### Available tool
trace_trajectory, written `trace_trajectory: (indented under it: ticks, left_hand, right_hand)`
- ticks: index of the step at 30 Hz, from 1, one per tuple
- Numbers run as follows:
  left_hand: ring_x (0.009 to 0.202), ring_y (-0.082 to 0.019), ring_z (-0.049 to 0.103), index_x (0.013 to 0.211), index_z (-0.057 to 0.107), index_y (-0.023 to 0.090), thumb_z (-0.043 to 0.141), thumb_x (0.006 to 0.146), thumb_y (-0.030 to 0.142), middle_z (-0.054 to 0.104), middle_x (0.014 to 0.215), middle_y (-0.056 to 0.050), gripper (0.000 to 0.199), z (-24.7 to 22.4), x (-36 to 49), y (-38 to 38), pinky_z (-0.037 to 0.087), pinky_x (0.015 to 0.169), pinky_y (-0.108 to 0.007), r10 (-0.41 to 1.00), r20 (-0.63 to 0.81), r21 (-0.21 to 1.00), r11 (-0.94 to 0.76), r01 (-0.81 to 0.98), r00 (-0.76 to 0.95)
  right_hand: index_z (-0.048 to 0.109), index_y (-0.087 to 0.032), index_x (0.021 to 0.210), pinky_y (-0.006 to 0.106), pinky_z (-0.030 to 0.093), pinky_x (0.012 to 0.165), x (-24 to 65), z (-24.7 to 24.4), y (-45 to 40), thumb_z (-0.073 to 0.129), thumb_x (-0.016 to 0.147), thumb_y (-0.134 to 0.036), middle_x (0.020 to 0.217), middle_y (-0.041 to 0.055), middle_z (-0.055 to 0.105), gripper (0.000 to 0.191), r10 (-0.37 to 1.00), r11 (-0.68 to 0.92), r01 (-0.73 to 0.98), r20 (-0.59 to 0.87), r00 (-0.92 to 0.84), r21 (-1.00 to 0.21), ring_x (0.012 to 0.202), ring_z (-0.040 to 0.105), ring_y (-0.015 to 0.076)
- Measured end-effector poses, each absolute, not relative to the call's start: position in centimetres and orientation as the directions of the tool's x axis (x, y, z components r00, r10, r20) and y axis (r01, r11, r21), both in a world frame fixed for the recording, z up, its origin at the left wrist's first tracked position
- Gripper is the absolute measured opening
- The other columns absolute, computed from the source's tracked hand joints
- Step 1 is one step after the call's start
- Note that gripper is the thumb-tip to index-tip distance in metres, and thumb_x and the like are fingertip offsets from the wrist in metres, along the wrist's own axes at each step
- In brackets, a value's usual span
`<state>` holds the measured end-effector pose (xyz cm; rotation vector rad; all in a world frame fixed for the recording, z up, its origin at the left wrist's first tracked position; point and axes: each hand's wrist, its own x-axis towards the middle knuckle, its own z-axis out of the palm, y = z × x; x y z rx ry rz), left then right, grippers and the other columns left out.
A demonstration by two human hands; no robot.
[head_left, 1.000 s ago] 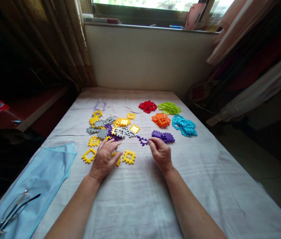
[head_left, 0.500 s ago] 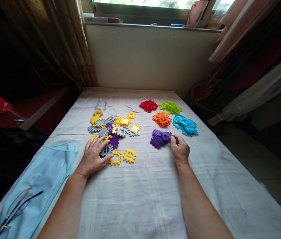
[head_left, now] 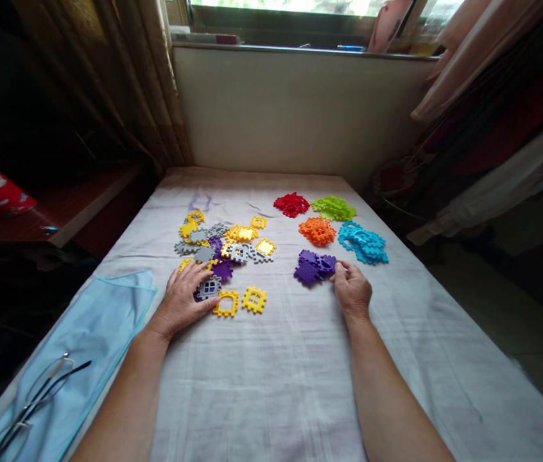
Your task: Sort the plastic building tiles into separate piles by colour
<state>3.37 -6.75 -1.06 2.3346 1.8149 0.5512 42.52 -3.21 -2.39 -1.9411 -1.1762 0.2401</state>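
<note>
My left hand point(head_left: 182, 300) lies with spread fingers at the near left edge of a mixed pile of yellow, grey and purple plastic pieces. Its fingertips rest beside a grey window piece point(head_left: 208, 288), and the thumb touches a yellow frame piece point(head_left: 226, 304). Just right of that lies a yellow window piece point(head_left: 254, 299). My right hand point(head_left: 352, 290) pinches the right edge of a purple piece point(head_left: 327, 264) at the purple pile point(head_left: 307, 269). Behind are orange point(head_left: 317, 231), blue point(head_left: 364, 242), red point(head_left: 291, 205) and green point(head_left: 334, 208) piles.
A pale sheet point(head_left: 252, 385) covers the surface. At the left lies a light blue cloth point(head_left: 83, 327) with eyeglasses point(head_left: 35, 404) on it. A low wall point(head_left: 300, 115) stands behind, with a curtain point(head_left: 141, 83) at left and hanging clothes point(head_left: 488, 173) at right.
The view has shifted slightly, so everything sits a little further right. Both hands stay at the same pieces, and the purple piece at my right fingers lies slightly differently.
</note>
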Motion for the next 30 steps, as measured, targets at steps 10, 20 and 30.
trace_trajectory:
  ticks: [10,20,30]
  left_hand:
    - [0.138,-0.032,0.047,0.129,0.059,0.025,0.061,0.081,0.056,0.060,0.141,-0.009,0.057,-1.7,1.7,-6.3,0.030,0.117,-0.055,0.952,0.301,0.391,-0.171,0.904,0.049]
    - [0.143,-0.032,0.038,0.112,0.066,0.027,0.059,0.082,0.048,0.052,0.148,-0.009,0.038,-1.5,1.2,-6.5,0.026,0.118,-0.056,0.945,0.327,0.358,-0.116,0.926,-0.008]
    - [0.151,-0.038,0.023,0.125,0.062,0.023,0.071,0.069,0.059,0.041,0.157,-0.013,0.067,0.0,2.8,-7.4,0.017,0.120,-0.061,0.993,-0.016,0.250,-0.112,0.962,0.120]
  right_hand:
    - [0.076,-0.018,0.095,0.031,0.045,0.065,42.5,-2.8,-3.2,0.042,0.083,-0.060,0.066,0.0060,0.073,0.056,0.799,-0.185,0.655,0.275,0.534,-0.733,0.068,0.068,0.0233]
    - [0.075,-0.019,0.088,0.029,0.045,0.064,42.6,-2.8,-3.3,0.043,0.082,-0.061,0.064,0.0052,0.072,0.053,0.792,-0.158,0.635,0.287,0.539,-0.756,0.067,0.066,0.0224]
    - [0.075,-0.019,0.084,0.029,0.045,0.063,42.5,-2.7,-3.4,0.040,0.082,-0.068,0.064,0.0063,0.072,0.060,0.795,-0.142,0.645,0.302,0.526,-0.751,0.065,0.066,0.0220]
